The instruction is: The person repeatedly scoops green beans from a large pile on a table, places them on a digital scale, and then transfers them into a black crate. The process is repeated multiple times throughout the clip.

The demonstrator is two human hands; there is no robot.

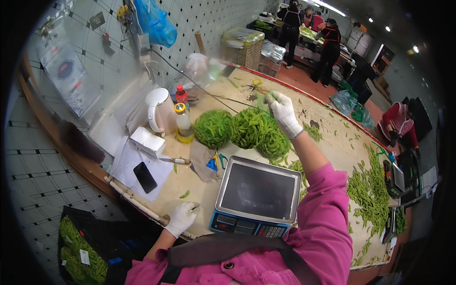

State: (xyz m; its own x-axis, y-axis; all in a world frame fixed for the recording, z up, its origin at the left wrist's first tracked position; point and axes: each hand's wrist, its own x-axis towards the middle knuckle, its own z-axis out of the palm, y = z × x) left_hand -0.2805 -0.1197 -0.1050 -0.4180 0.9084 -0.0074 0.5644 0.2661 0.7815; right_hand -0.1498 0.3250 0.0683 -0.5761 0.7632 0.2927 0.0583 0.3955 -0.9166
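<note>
My right hand point(283, 112), in a white knit glove, is raised over the far part of the table with its fingers closed on the green end of a net bag. Just left of and below it, three green net bags of pea pods point(249, 127) lie side by side. My left hand point(183, 216), also gloved, rests at the near table edge, with nothing seen in it. Between my arms stands a digital scale point(259, 188) with a bare steel-rimmed plate. Scissors point(222, 161) lie above the scale, beside a beige cloth point(202, 162).
Left on the table are an electric kettle point(162, 112), a glass jar point(182, 119), a red-capped bottle point(181, 95), a knife point(176, 160) and a phone point(145, 177). Loose pods point(372, 188) cover the right side. A crate of pods point(82, 249) stands lower left. Several people work farther off.
</note>
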